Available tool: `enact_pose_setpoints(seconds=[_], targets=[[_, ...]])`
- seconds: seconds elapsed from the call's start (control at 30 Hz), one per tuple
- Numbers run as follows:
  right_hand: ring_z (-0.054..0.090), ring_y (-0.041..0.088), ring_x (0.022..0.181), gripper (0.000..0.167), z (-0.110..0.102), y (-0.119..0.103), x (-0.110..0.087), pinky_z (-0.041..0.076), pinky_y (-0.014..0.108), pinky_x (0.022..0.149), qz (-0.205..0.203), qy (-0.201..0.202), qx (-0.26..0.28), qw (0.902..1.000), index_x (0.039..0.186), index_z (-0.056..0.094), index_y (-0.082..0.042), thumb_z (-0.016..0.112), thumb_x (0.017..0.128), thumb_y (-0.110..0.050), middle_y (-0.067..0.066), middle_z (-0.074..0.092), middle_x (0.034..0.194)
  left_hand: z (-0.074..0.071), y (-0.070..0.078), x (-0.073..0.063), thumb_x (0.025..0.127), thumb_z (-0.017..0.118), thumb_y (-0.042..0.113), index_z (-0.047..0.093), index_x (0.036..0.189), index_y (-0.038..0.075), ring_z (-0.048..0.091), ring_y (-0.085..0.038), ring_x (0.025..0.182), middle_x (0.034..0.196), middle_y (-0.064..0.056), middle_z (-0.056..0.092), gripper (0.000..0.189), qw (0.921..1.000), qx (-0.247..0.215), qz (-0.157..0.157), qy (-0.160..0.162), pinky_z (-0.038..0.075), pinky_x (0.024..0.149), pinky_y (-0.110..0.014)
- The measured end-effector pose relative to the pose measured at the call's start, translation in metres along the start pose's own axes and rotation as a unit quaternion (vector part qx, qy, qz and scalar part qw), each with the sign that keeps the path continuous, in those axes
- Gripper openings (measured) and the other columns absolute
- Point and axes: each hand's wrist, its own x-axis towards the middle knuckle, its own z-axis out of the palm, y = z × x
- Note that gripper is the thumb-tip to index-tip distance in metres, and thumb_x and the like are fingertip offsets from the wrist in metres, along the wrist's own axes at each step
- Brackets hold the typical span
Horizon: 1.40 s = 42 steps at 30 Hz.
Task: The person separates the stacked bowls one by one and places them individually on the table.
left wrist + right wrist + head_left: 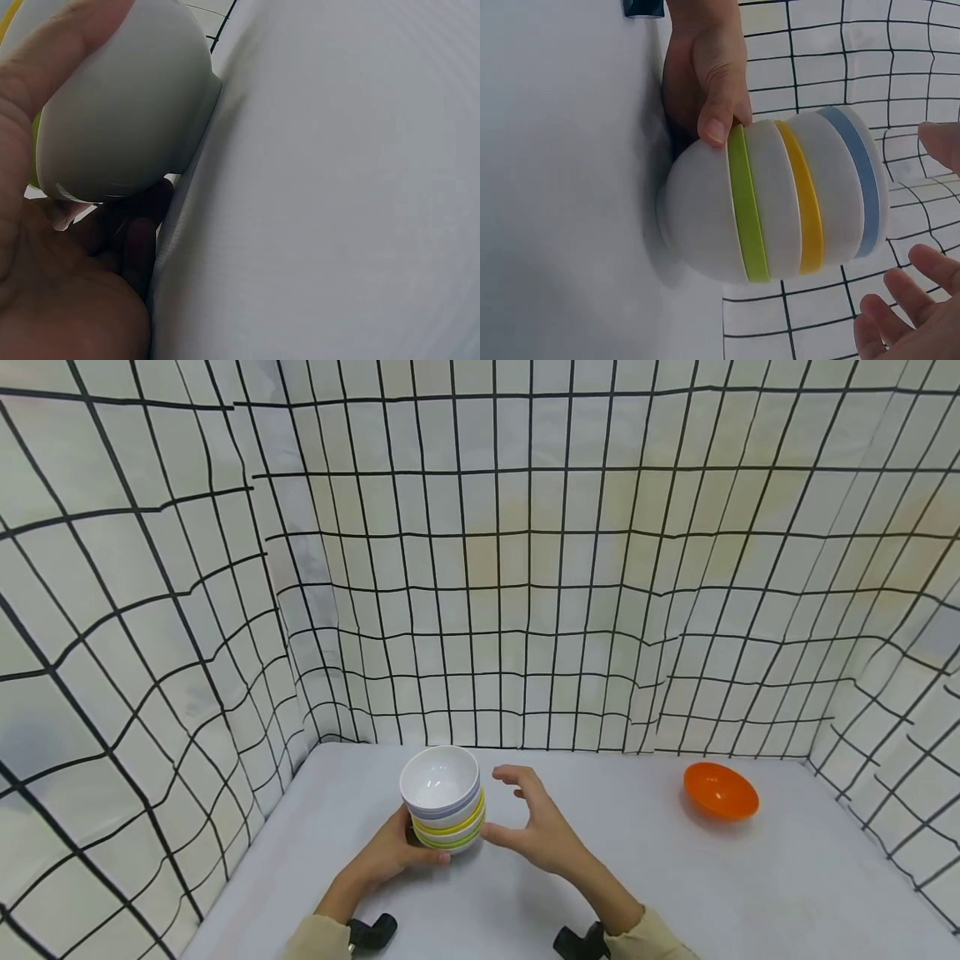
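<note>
Three white bowls stand nested in a stack (442, 810) on the table. Their bands are blue on the top bowl (840, 180), yellow on the middle bowl (780, 199) and green on the bottom bowl (705, 210). My left hand (390, 852) grips the bottom bowl low on its left side, thumb on the near wall; in the left wrist view its fingers reach under the curve beside the bowl's foot. To the right of the stack my right hand (546, 833) holds nothing, thumb and fingers spread apart around the air close to the bowls.
A shallow orange bowl (721, 791) sits at the far right of the white table (600, 810). Black-lined grid netting (510, 610) over pale sheeting walls in the back and both sides. Black wrist devices (372, 932) are worn at both sleeves.
</note>
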Motion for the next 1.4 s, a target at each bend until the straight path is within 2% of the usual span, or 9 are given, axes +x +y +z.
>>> enact_pose_setpoints(seconds=[0.23,0.37,0.6,0.73,0.97,1.1,1.4], targets=[[0.036,0.037,0.146,0.093,0.022,-0.005,0.028,0.036,0.062,0.118,0.029,-0.021,0.008,0.9993,0.155,0.036,-0.01,0.084,0.081,-0.038,0.013,0.038,0.157,0.001,0.001,0.0,0.069,0.096,0.019,0.031,0.158,0.016,0.044,-0.031,0.144,0.151,-0.007,0.052,0.109,1.0,0.008,-0.003,0.003,0.024,0.126,-0.059],[0.037,0.04,0.146,0.1,0.031,-0.003,0.042,0.04,0.064,0.115,0.049,-0.024,0.007,0.9985,0.157,0.031,-0.01,0.086,0.079,-0.042,0.015,0.034,0.159,0.001,0.003,-0.001,0.07,0.095,0.018,0.032,0.157,0.016,0.048,-0.031,0.141,0.147,-0.007,0.054,0.107,0.9999,0.01,-0.002,0.003,0.027,0.125,-0.059],[0.048,0.031,0.133,0.104,0.043,0.002,0.057,0.051,0.052,0.106,0.042,-0.041,0.022,0.998,0.156,0.031,-0.01,0.089,0.076,-0.04,0.014,0.04,0.149,0.001,0.004,-0.001,0.072,0.094,0.017,0.032,0.156,0.015,0.051,-0.031,0.138,0.145,-0.009,0.056,0.105,0.9999,0.014,-0.001,0.002,0.03,0.123,-0.059],[0.051,0.03,0.129,0.107,0.047,0.003,0.061,0.053,0.048,0.102,0.037,-0.048,0.034,0.9976,0.156,0.029,-0.009,0.091,0.074,-0.037,0.015,0.041,0.147,0.0,0.003,-0.001,0.073,0.093,0.017,0.032,0.155,0.014,0.053,-0.031,0.137,0.143,-0.009,0.058,0.103,0.9998,0.019,0.005,-0.006,0.032,0.122,-0.059],[0.059,0.03,0.126,0.113,0.051,0.003,0.065,0.055,0.049,0.102,0.034,-0.042,0.061,0.9967,0.158,0.025,-0.007,0.093,0.071,-0.032,0.015,0.05,0.145,-0.001,0.002,0.0,0.073,0.093,0.017,0.033,0.154,0.014,0.054,-0.028,0.134,0.142,-0.01,0.058,0.101,0.9995,0.018,0.02,-0.017,0.035,0.121,-0.055],[0.061,0.029,0.123,0.11,0.052,0.004,0.065,0.056,0.047,0.099,0.029,-0.036,0.069,0.9965,0.156,0.029,-0.007,0.094,0.07,-0.032,0.012,0.055,0.142,-0.001,0.001,0.001,0.073,0.093,0.018,0.033,0.154,0.014,0.055,-0.026,0.132,0.141,-0.009,0.059,0.101,0.9993,0.024,0.023,-0.017,0.036,0.12,-0.054],[0.062,0.026,0.12,0.104,0.054,0.005,0.065,0.057,0.044,0.096,0.017,-0.023,0.06,0.9978,0.151,0.036,-0.008,0.094,0.069,-0.035,0.01,0.055,0.139,0.0,0.0,0.0,0.073,0.093,0.021,0.034,0.154,0.016,0.055,-0.027,0.133,0.14,-0.006,0.06,0.101,0.9994,0.03,0.015,-0.009,0.034,0.121,-0.058]])
